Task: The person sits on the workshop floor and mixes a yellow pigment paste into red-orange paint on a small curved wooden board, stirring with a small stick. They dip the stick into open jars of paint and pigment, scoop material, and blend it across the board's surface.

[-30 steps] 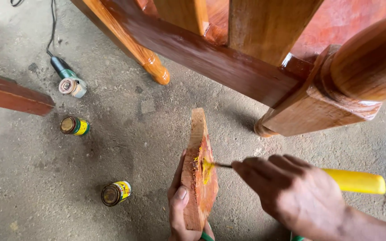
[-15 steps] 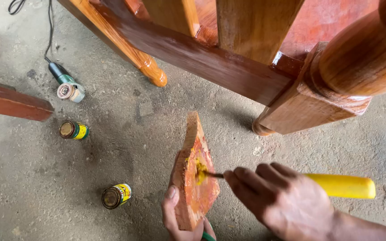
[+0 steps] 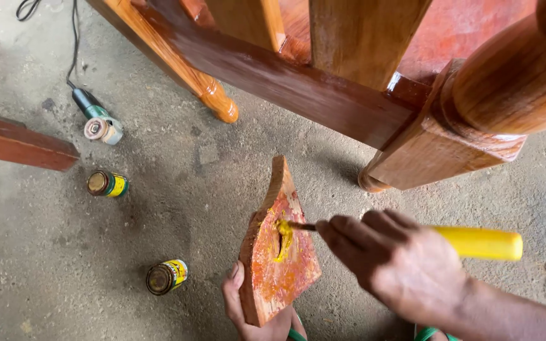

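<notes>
My left hand [image 3: 248,312] grips the lower end of a flat wooden scrap [image 3: 278,256] smeared red and orange, held tilted above the concrete floor. A blob of yellow paste [image 3: 283,235] sits near its middle. My right hand [image 3: 396,262] is closed around a tool with a yellow handle [image 3: 478,243]; its thin metal tip [image 3: 300,225] touches the yellow paste on the scrap.
Varnished wooden furniture with a thick turned leg [image 3: 469,120] and a rail [image 3: 273,69] stands just beyond the hands. Two small tins [image 3: 165,276] [image 3: 107,184] lie on the floor at left, beside an angle grinder [image 3: 96,120] with its cord. A reddish plank [image 3: 17,142] juts in at left.
The scrap and both hands have shifted slightly; the tool tip has stayed in the yellow paste, working over it. The view has drifted a little.
</notes>
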